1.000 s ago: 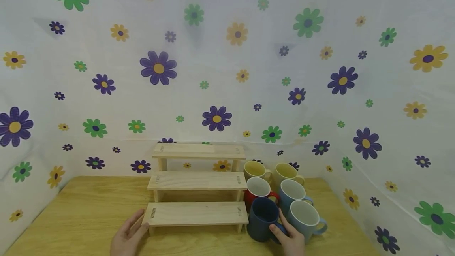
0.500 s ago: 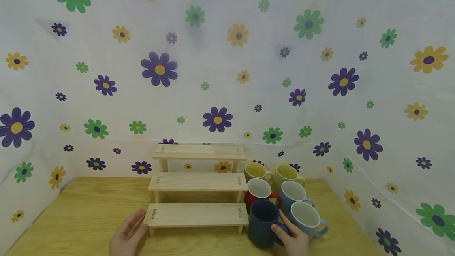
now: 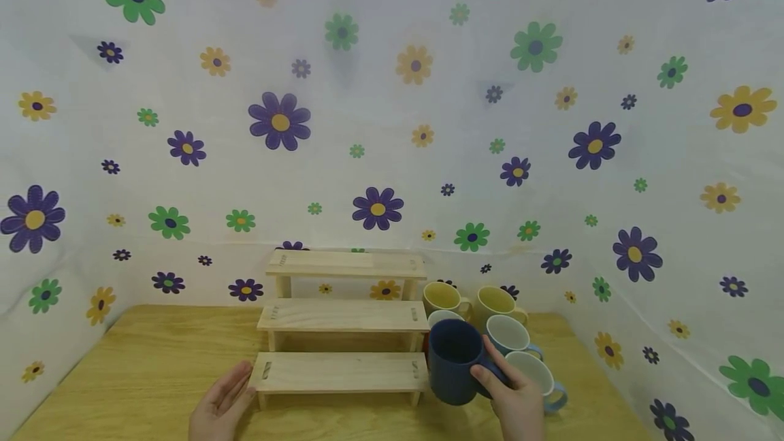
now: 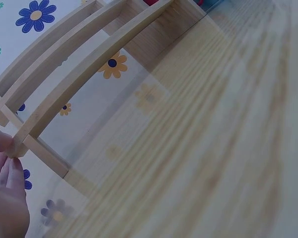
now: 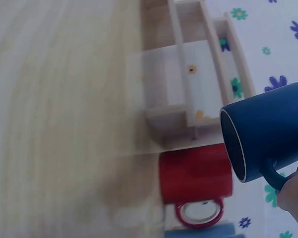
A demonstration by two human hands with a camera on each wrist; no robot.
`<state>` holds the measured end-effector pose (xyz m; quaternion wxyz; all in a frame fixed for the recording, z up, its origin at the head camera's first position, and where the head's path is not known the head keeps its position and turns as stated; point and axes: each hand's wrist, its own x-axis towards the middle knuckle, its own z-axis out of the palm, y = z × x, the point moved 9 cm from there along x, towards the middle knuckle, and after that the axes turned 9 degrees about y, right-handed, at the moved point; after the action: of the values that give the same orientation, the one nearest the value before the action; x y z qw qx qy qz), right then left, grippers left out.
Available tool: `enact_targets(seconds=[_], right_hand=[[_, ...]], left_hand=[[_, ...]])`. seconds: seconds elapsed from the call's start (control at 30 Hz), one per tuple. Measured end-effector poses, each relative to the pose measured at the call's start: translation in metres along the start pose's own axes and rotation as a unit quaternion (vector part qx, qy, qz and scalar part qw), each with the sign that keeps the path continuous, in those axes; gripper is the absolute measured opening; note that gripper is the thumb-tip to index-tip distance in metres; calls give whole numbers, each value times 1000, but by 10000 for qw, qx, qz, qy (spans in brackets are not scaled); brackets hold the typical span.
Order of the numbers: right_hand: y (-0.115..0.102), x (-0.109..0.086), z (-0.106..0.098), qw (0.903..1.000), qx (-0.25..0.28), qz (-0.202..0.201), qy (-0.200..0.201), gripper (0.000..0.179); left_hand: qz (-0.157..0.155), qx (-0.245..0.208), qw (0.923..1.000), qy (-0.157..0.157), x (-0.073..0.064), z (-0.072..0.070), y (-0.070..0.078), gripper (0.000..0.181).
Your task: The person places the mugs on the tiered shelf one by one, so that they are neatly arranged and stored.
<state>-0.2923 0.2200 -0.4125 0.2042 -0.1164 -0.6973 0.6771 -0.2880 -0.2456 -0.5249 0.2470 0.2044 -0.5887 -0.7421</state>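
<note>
My right hand (image 3: pixel 517 397) grips the handle of a dark blue mug (image 3: pixel 450 376), upright and raised off the table just right of the stand's lowest step. In the right wrist view the underside of the blue mug (image 5: pixel 268 131) shows. Behind it, a red mug (image 5: pixel 196 173) is mostly hidden in the head view. My left hand (image 3: pixel 219 403) pinches the left end of the lowest step of a three-tier wooden stand (image 3: pixel 343 369), thumb in front and fingers behind. The left wrist view shows the fingertips (image 4: pixel 15 168) at the board's corner.
Two yellow mugs (image 3: pixel 442 296) stand at the back right. In front of them are a light blue mug (image 3: pixel 507 333) and a pale blue mug (image 3: pixel 539 376), handles pointing right. Flower-printed sheeting (image 3: pixel 392 101) walls the wooden table (image 3: pixel 153 359) at the back and sides.
My right hand has raised the dark blue mug from the table and shifted slightly right, so it now covers most of the red mug. The left hand stays at the stand's end.
</note>
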Motion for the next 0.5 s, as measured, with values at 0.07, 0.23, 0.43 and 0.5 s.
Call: enact_targets(seconds=[0.07, 0.23, 0.43, 0.5], right_hand=[[-10, 0, 8, 9997, 183, -7, -160, 56], [-31, 0, 30, 9965, 629, -61, -547, 55], [-45, 2, 55, 9919, 1064, -62, -690, 52], [-49, 4, 63, 9907, 1176, -79, -685, 50]], left_hand=[[27, -4, 10000, 11, 0, 0, 1, 56], [17, -12, 10000, -26, 0, 0, 0, 57], [-179, -13, 9998, 2, 1, -2, -4, 62], [-182, 62, 9998, -2, 1, -2, -4, 63]])
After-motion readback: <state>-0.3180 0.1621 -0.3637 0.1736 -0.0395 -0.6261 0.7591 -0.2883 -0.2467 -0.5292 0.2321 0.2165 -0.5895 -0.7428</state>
